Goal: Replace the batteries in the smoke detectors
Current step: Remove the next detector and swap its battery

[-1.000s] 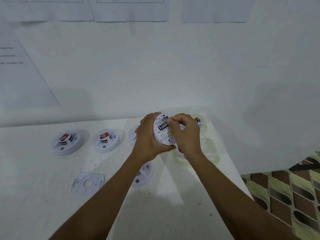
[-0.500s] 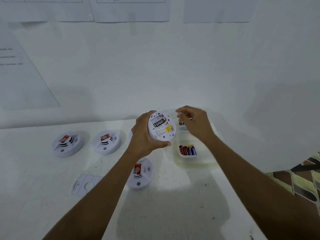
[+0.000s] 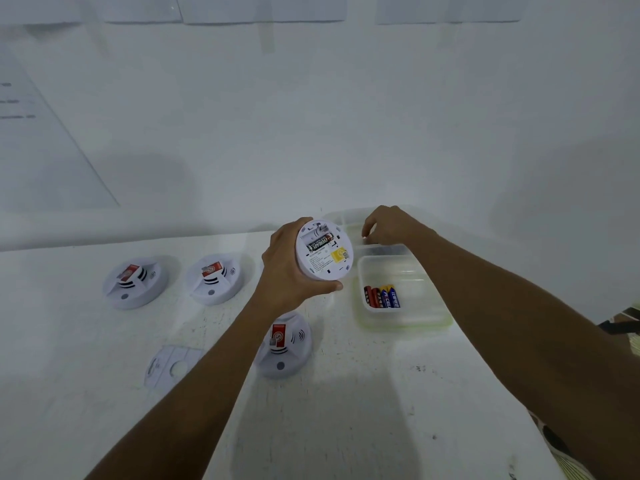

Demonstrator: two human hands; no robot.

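Head view. The left hand (image 3: 284, 268) grips a white smoke detector (image 3: 323, 251) by its rim, fingers behind and thumb under the lower edge. It is lifted off the bench (image 3: 346, 410) with its back tilted toward the camera. The battery bay is open: one black battery (image 3: 320, 242) sits in it, and the slot just above looks empty.

The right hand (image 3: 391, 225) is to the right of the detector, over the far tub (image 3: 337, 216). Its fingers are curled down and its fingertips (image 3: 365, 236) are close together near the rim. I cannot tell whether they pinch anything.

The near tub (image 3: 408, 320) sits under the right forearm and holds red and blue batteries (image 3: 382, 296) lying side by side. Two more detectors (image 3: 135, 282) (image 3: 214, 278) lie well left of the left hand, face up. A third detector (image 3: 284, 344) rests just beside the left wrist. A flat mounting plate (image 3: 173, 367) lies left of the left forearm.

Judgement: the step in hand is swapping cells, probably one out and one to go.
- Keep the left grip steady with the bay facing up, so the seated battery does not drop out.
- Take fresh cells from one tub only and put spent ones in the other; which tub is which is not clear here.
- Check the polarity marks in the bay before pressing a cell in.
- Seat the spring end first.
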